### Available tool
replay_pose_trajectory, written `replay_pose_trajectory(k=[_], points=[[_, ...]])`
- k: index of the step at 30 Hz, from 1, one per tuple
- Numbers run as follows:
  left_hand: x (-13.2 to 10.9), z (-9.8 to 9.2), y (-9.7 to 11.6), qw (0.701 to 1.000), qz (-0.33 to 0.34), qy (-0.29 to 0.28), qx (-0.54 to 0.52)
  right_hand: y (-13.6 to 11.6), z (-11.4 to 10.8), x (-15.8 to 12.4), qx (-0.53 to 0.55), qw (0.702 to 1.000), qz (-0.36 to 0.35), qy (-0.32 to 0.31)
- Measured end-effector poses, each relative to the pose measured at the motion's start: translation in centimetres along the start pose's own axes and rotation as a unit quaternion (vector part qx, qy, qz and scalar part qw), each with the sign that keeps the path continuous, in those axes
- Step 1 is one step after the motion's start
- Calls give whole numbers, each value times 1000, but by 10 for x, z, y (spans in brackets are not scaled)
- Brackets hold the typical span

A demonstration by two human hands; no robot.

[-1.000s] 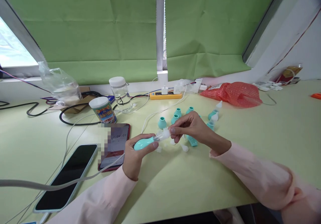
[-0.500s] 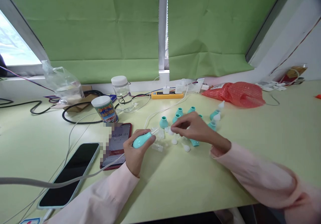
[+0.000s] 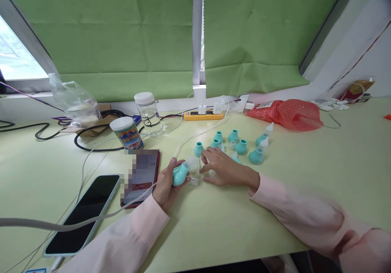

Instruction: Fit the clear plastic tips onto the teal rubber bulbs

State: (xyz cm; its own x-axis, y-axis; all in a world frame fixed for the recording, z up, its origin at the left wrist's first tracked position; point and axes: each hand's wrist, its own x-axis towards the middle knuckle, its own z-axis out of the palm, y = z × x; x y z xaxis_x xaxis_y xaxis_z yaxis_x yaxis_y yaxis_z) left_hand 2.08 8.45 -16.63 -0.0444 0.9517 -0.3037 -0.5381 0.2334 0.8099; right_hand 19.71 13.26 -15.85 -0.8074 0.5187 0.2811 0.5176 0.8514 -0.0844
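Left grip (image 3: 166,185): wrapped about one teal bulb (image 3: 179,174), which is held above the counter (image 3: 232,224), its neck tilted toward the upper right. A clear cap (image 3: 192,164) is seen at the neck; whether it is seated there cannot be told. Right grip (image 3: 224,167): palm down, fingers spread, set just beside loose clear pieces (image 3: 193,181); whether any is touched cannot be told.

Handling, as judged: the bulb is best steadied close to its neck with light pressure, since a soft wall would be dented by a squeeze. The loose bits are best taken singly between fingertip and thumb, with the neck kept turned toward the right grip and the standing bulbs left unbrushed.

Nearest, at left: one phone in a pale case (image 3: 84,214), crossed by a grey cable (image 3: 58,227). Beyond: one phone in a red case (image 3: 142,179), partly blurred.

Middle: five standing bulbs (image 3: 241,146), mouths up; at their right, two bulbs fitted with pale tips (image 3: 255,157).

Far: one printed tub (image 3: 126,134), one lidded jar (image 3: 148,116), one yellow power strip (image 3: 203,116), one red bubble-wrap bag (image 3: 288,114). Rearmost: green blinds (image 3: 122,40).
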Motion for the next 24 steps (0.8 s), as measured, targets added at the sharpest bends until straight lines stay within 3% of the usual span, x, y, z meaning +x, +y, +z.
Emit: replay_pose_trajectory(k=[6,10,15,24], points=[[-3,-1,2,996,-12,-87,10,-5,-3,1,-25,999,-22,-38],[-5,1,2,989,-29,-146,20,-5,-9,3,63,995,-10,75],[-9,4,-3,972,-10,-223,75,-21,-17,4,226,947,3,230],[-12,6,-4,960,-52,-268,66,-32,-16,4,227,930,-34,288]])
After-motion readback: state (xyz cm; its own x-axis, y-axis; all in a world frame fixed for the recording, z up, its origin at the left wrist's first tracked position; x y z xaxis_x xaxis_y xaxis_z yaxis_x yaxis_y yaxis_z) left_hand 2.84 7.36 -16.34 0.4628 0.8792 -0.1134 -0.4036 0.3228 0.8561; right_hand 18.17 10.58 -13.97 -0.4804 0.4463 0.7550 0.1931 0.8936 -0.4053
